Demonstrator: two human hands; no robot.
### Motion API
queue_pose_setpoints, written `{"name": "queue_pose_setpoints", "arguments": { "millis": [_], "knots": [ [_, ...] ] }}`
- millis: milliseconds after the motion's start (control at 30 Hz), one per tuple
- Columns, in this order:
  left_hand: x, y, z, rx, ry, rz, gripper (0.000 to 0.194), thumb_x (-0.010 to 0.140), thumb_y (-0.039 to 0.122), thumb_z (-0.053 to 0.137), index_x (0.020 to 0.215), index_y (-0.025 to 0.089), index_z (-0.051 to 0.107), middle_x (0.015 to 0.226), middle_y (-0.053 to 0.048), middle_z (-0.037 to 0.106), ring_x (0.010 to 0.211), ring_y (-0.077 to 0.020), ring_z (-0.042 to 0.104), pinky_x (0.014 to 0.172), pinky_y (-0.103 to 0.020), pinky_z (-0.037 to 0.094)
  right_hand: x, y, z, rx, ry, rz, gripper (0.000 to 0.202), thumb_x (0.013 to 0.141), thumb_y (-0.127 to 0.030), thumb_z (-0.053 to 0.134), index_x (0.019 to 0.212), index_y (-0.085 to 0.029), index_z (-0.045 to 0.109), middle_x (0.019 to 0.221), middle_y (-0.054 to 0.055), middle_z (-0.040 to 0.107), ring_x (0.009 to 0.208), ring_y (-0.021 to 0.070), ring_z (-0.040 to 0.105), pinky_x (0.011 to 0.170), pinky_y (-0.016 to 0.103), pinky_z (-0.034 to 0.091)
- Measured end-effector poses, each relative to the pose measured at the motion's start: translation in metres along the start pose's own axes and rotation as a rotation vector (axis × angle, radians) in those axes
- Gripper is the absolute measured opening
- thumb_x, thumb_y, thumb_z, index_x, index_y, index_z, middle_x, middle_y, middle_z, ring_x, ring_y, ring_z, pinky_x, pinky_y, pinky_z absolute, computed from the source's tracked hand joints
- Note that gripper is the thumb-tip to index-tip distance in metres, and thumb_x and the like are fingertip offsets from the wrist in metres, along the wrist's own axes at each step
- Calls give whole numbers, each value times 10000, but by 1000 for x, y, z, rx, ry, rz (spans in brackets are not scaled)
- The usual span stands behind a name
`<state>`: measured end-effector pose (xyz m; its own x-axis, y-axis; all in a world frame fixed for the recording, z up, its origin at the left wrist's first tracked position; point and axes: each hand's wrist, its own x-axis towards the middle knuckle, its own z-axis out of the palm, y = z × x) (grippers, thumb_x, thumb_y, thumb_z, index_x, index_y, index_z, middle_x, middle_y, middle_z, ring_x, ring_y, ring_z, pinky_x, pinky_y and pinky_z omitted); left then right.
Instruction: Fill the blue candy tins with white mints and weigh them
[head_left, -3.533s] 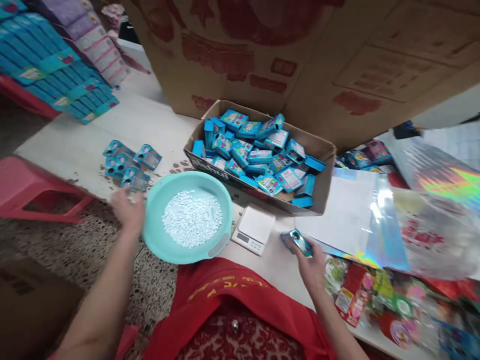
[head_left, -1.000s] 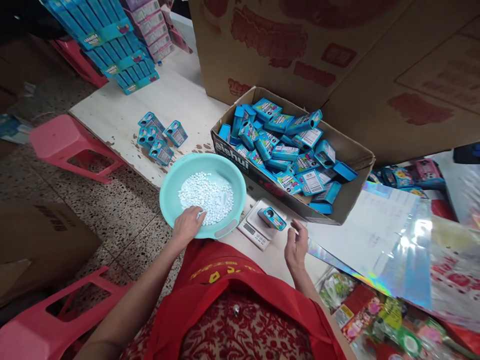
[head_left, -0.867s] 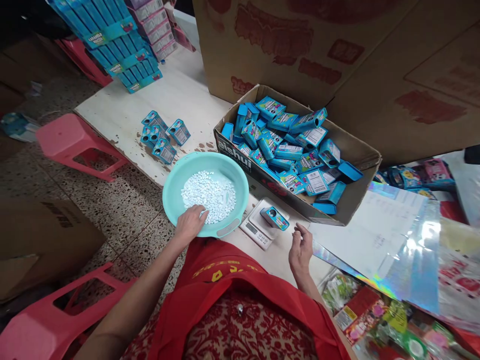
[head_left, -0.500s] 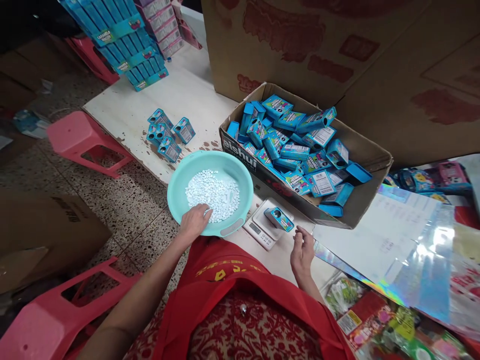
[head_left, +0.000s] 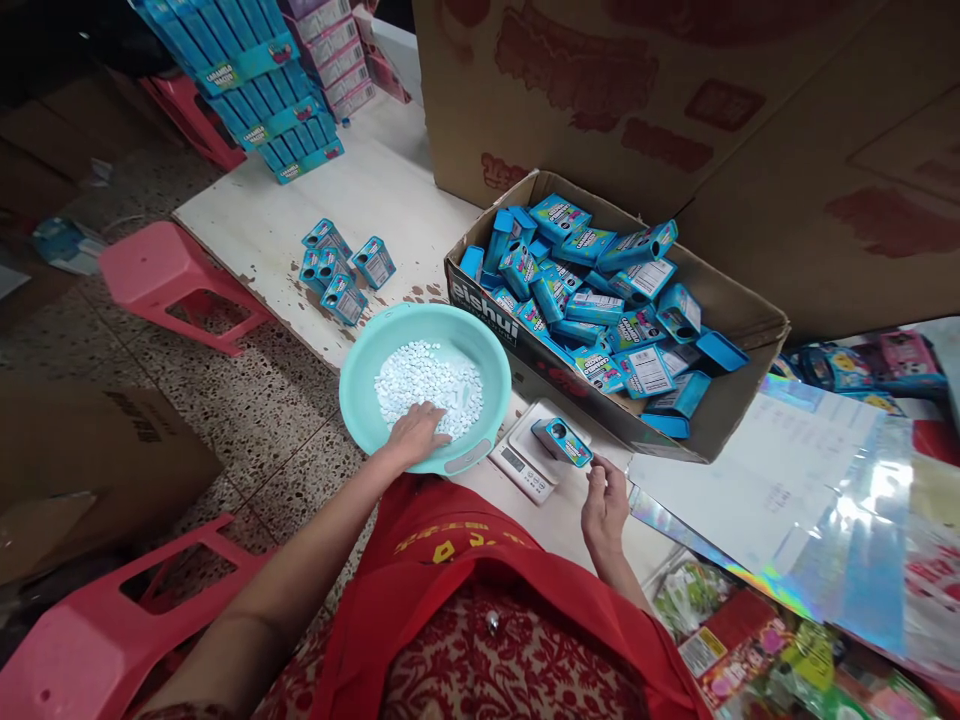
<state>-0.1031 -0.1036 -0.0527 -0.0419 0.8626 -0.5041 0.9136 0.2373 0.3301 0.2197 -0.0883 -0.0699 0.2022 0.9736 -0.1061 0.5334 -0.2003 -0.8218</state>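
A turquoise plastic basin (head_left: 352, 385) holds a bed of small white candies (head_left: 416, 375). My left hand (head_left: 416, 437) reaches over its near rim, fingers stretched out and lowered onto the candies; the fingertips are partly hidden among them. To the right, a white digital scale (head_left: 534, 475) carries one blue candy box (head_left: 562, 442), tilted on the pan with a dark round opening in its end. Beside the scale is my right hand (head_left: 606, 500), its fingers loosely apart. One fingertip is at the box's near right corner, seemingly touching it; nothing is held.
Behind the scale, a cardboard carton (head_left: 739, 410) is filled with jumbled blue boxes. Several blue boxes (head_left: 343, 298) stand on the white table (head_left: 405, 220) beyond the basin. Stacked display packs (head_left: 247, 90) rise at the far end. Pink stools (head_left: 161, 265) are at left, sheets (head_left: 757, 470) at right.
My left hand has slid forward and right, farther into the candies. A right-hand fingertip has come to the corner of the box on the scale. The view has shifted slightly.
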Motion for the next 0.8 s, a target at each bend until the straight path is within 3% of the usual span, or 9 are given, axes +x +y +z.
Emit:
{"name": "queue_pose_setpoints", "arguments": {
  "millis": [100,233,333,433,500,667,800],
  "knots": [
    [7,5,5,-59,-56,23,303,825,419,533,1056,251,634,1149,-88,568,1115,-286,486,885,-381,409,0,-2,-1,9,5,-5,499,862,-586,386,1044,-166,585,1060,110,594,995,239,553,816,403,453],
    [6,-2,7,-212,-127,3,177,810,343,522,761,208,625,880,-79,628,944,-264,578,804,-353,422,1,-4,-4,-7,12,-14,487,863,-567,388,1036,-160,593,1049,119,598,986,248,566,818,413,453],
    [4,-12,3,-280,-103,-27,109,767,285,541,721,200,591,737,-56,617,812,-252,603,714,-329,425,1,-6,-2,-17,5,-57,469,861,-548,406,1063,-163,582,1055,121,597,1004,254,566,847,433,444],
    [2,-17,-4,-374,-61,-47,161,784,331,501,729,194,565,693,-29,603,728,-202,595,638,-280,420,6,-11,7,33,-25,-129,555,781,-551,561,1191,-182,508,1141,121,566,1040,256,554,831,421,461],
    [2,-17,-10,-625,-52,-87,222,793,386,469,736,185,541,648,-9,577,582,-147,546,521,-237,381,11,-18,15,31,-32,-188,627,713,-544,655,1204,-189,496,1140,111,565,1028,253,558,827,409,463],
    [-1,-5,-28,-1692,-4,-187,284,701,441,592,693,169,513,589,0,558,398,-69,418,349,-170,182,21,-59,20,-35,-37,-342,409,756,-536,634,972,-190,608,869,44,597,818,207,576,767,373,465],
    [-7,17,-54,-2024,37,-207,358,730,410,623,549,173,424,438,49,400,325,-38,295,311,-153,99,15,-111,17,9,-79,-527,339,774,-454,667,1012,-219,613,913,56,614,841,213,584,755,363,470]
  ]
}}
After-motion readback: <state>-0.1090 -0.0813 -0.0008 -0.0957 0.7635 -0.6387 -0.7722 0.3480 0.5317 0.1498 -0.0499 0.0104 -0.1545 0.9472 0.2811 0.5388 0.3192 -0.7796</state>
